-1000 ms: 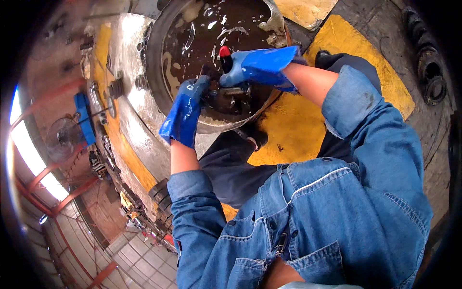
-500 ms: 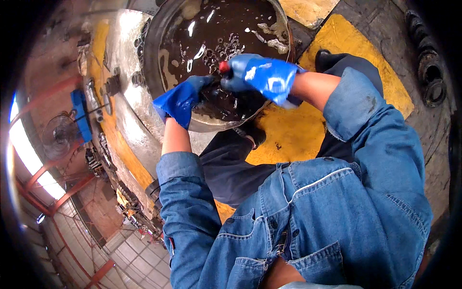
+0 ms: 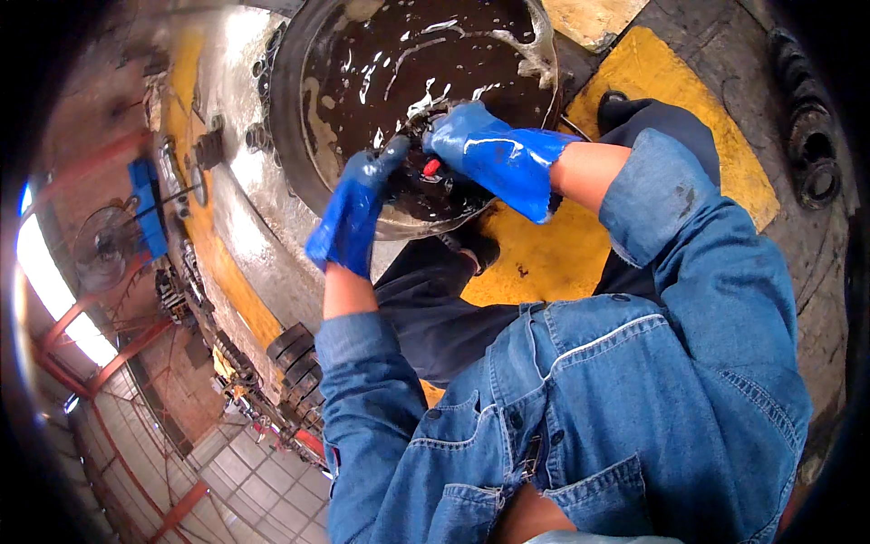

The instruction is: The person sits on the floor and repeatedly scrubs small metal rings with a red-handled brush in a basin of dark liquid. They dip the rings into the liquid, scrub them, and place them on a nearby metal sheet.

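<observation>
Both my hands wear wet blue rubber gloves and meet over a round metal tub of dark, oily liquid. My left hand is closed at the near left, its fingertips against a small dark piece that I cannot make out. Across from it, my right hand is curled at the same spot, its fingers partly hidden by the glove. A red-ended tool sticks out just below the right hand; the rest of it is hidden. Pale foam streaks the liquid's surface.
Dark ring-shaped parts stand on the metal surface left of the tub. A yellow floor plate lies under my legs. Several black rings are lined up at the far right. A fan stands at the left.
The red end has swung toward me, from above the right hand's fingers to below them. My left hand has shifted right and my gloves are closer together. Bubbles between them have given way to streaks.
</observation>
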Demonstrator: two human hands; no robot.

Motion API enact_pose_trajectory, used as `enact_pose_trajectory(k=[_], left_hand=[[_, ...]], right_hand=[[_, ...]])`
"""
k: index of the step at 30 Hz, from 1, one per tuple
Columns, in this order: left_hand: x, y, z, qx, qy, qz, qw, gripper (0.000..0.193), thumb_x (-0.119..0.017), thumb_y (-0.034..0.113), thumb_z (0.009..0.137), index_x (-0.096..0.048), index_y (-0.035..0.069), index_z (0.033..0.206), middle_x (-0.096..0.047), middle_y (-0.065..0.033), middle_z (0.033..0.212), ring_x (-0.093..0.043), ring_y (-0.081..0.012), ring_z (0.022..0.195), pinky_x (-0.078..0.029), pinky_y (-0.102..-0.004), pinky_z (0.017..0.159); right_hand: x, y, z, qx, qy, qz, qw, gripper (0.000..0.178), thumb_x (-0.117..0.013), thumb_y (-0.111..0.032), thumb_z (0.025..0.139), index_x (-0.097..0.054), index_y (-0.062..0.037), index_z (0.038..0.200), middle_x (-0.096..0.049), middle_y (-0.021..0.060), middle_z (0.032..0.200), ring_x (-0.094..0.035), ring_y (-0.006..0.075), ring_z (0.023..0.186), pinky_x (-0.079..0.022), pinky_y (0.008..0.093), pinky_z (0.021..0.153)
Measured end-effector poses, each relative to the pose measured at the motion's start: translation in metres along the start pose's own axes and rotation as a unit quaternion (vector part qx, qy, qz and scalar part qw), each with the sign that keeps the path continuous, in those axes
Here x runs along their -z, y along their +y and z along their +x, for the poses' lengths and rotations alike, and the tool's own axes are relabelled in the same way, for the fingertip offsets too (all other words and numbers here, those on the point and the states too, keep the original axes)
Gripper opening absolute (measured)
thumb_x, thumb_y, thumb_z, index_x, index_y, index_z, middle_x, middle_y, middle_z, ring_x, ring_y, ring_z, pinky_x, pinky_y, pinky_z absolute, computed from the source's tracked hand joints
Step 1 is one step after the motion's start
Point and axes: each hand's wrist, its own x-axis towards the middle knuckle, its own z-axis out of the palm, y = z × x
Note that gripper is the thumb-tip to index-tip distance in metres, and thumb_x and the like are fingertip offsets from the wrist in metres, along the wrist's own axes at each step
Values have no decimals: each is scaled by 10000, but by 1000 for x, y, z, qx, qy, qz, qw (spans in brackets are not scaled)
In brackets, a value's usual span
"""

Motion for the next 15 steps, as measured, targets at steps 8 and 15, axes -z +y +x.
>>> enact_pose_trajectory(k=[8, 15], left_hand=[[-79, -79, -3, -83, 189, 79, 975, 623, -694, 485, 977, -608, 4, 1362, -761, -232, 1067, -748, -362, 956, -588, -469, 842], [-107, -58, -6, -37, 326, 227, 917, 564, -613, 517, 992, -674, 31, 1274, -763, -256, 1032, -736, -451, 972, -573, -544, 844]], right_hand=[[32, 16, 2, -311, -187, 459, 811, 361, -791, -338, 853, -795, -44, 1062, -761, 81, 901, -683, 204, 802, -538, 373, 755], [16, 4, 4, -217, -173, 186, 942, 317, -785, -360, 855, -797, -116, 1057, -782, 161, 943, -744, 361, 864, -582, 458, 800]])
